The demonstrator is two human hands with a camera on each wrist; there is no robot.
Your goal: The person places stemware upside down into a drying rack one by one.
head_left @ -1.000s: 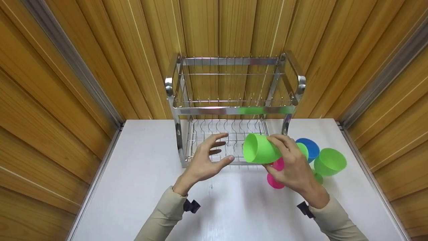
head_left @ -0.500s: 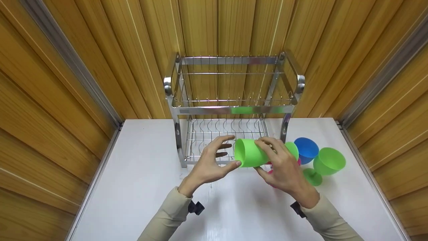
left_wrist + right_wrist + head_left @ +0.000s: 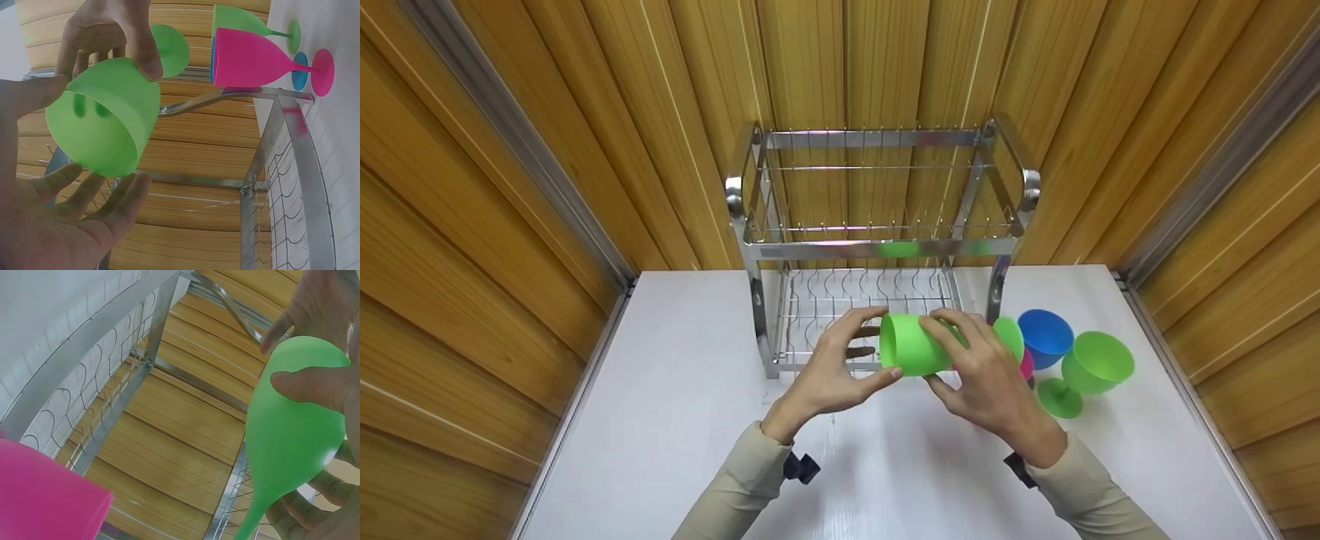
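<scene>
A bright green plastic goblet is held on its side above the table, its mouth facing left. My right hand grips the bowl near the stem, thumb below and fingers over the top in the head view. At the rim, my left hand curls round the mouth, its thumb at the near edge and fingers on the far side. The left wrist view shows the hollow inside of the goblet and its round foot. Part of the stem is hidden behind the right hand in the head view.
A two-tier metal dish rack stands behind the hands on the white table. To the right are a blue goblet, another green goblet and a pink goblet. Wooden panel walls enclose the table.
The green goblet has moved left in my right hand, tilting more level. My left hand has shifted slightly right and now meets its rim.
</scene>
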